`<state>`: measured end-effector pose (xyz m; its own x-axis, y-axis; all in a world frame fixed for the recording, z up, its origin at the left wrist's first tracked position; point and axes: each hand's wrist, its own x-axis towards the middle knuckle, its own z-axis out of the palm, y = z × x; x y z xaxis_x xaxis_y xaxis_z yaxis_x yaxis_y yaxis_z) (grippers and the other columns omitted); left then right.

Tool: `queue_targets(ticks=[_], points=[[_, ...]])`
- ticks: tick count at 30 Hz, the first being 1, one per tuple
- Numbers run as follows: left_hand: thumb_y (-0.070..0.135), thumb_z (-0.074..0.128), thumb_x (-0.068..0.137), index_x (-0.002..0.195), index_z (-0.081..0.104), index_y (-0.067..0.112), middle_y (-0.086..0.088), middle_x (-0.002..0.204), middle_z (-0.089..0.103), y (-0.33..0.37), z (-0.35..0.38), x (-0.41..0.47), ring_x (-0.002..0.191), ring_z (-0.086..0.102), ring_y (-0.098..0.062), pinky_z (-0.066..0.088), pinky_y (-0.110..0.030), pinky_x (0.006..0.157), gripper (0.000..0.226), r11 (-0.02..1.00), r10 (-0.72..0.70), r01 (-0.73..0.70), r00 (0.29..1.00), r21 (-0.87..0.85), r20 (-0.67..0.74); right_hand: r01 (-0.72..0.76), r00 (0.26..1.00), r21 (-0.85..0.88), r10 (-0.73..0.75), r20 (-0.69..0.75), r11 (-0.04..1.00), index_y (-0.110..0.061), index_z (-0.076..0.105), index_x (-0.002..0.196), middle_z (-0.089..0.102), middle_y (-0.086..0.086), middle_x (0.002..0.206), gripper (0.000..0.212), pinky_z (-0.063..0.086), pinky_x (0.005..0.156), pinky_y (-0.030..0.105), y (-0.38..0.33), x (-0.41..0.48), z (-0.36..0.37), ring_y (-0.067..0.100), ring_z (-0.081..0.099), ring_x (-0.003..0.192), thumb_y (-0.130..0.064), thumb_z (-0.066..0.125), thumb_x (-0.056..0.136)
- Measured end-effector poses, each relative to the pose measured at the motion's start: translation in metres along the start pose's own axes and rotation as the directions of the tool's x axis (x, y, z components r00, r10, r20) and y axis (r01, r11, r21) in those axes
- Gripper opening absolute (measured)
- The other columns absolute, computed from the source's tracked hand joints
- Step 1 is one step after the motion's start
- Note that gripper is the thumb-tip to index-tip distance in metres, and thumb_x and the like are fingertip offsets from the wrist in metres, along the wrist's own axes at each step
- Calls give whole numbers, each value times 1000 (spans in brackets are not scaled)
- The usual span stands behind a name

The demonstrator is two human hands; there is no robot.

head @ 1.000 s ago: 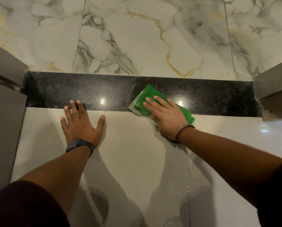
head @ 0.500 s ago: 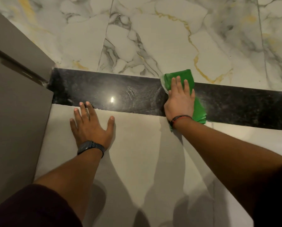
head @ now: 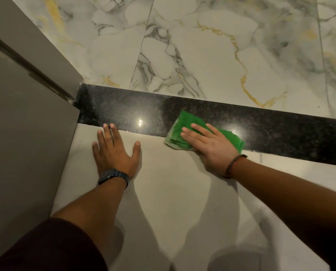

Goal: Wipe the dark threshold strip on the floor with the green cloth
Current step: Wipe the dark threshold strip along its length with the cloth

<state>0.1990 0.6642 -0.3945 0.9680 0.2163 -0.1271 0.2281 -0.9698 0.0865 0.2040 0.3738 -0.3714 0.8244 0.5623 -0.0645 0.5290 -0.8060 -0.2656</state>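
The dark speckled threshold strip (head: pixel 135 110) runs across the floor between veined marble tiles and a plain pale tile. A folded green cloth (head: pixel 179 126) lies on the strip's near edge, partly over the pale tile. My right hand (head: pixel 208 145) presses flat on the cloth, fingers pointing left, covering its middle. My left hand (head: pixel 114 151), with a dark watch on the wrist, rests flat on the pale tile with fingers spread, its fingertips at the strip's near edge.
A grey door frame (head: pixel 26 106) stands at the left, meeting the strip's left end. Veined marble floor (head: pixel 212 55) lies beyond the strip. Pale floor tile (head: pixel 173 192) lies under my arms, with shadows on it.
My right hand has pulled the cloth from the strip's far edge back to its near edge and turned its fingers leftward. The view has shifted left. My left hand stays planted.
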Motion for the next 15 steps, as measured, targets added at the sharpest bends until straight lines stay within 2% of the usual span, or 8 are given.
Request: queue_targets(ticks=[2, 4, 8, 12, 15], points=[[65, 23, 84, 152, 2, 13, -12, 161, 7, -13, -2, 0, 147, 3, -29, 7, -49, 118, 88, 1000, -17, 17, 1000, -19, -17, -60, 998, -22, 60, -25, 998, -23, 28, 145, 34, -1, 151, 56, 15, 114, 52, 18, -11, -4, 25, 25, 141, -14, 46, 92], [64, 25, 84, 152, 3, 13, -13, 161, 7, -26, -5, 2, 147, 3, -29, 7, -50, 118, 89, 999, -35, 35, 999, -27, -20, -211, 975, -7, 210, -69, 977, -23, 30, 145, 34, -1, 151, 54, 14, 114, 53, 24, -7, -5, 25, 23, 142, -15, 45, 94], [62, 28, 86, 152, 3, 10, -13, 161, 6, -30, -7, 6, 147, 3, -29, 8, -50, 118, 87, 998, -67, 67, 998, -8, -13, -470, 868, 81, 477, -135, 879, -22, 25, 146, 27, -1, 155, 55, 9, 116, 50, 6, 31, 2, 24, 15, 143, -15, 40, 94], [57, 28, 88, 152, 1, 11, -12, 161, 4, -29, -7, 7, 147, 2, -28, 7, -49, 118, 83, 997, -79, 79, 997, -8, -3, -553, 816, 95, 561, -138, 828, -17, 19, 148, 19, 1, 158, 64, 7, 116, 51, -15, 81, 5, 25, 9, 144, -8, 40, 88], [57, 24, 86, 152, 2, 10, -12, 161, 5, -30, -7, 7, 147, 5, -29, 8, -49, 117, 84, 996, -88, 88, 996, -9, -2, -538, 830, 99, 547, -110, 837, -16, 14, 148, 14, 2, 159, 69, 4, 115, 50, -42, 124, 5, 25, 6, 145, -7, 40, 85]])
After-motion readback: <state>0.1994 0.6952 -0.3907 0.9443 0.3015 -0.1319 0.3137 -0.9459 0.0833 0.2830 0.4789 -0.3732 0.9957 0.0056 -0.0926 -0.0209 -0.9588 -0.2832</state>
